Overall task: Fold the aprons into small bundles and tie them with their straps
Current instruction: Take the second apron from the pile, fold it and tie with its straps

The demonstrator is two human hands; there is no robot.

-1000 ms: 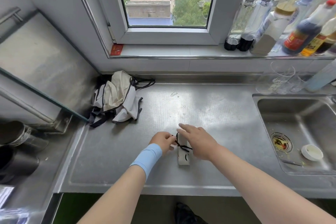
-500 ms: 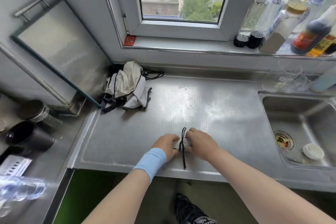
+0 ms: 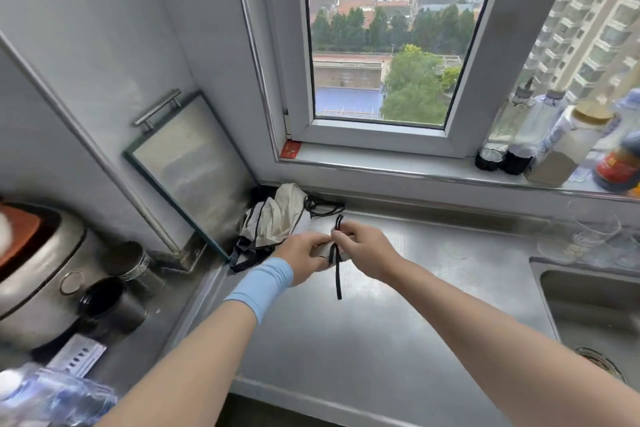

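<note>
Steel bench (image 3: pixel 398 308) under window | we are gripping the apron bundle (image 3: pixel 319 249) with our left hand (image 3: pixel 303 260), right hand (image 3: pixel 367 253) pinching its black strap (image 3: pixel 336 276) | risk: strap slackening, bundle unrolling

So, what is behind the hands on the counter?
A crumpled pile of aprons, cream and white with dark straps, lies in the corner. The left hand covers its near edge; what is there cannot be seen.

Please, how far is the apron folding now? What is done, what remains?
Done: one apron is folded into a small bundle. In hand: left hand grips it, right hand pinches its black strap, one end hanging loose, knot looks unfinished. Left: the crumpled pile in the corner.
</note>
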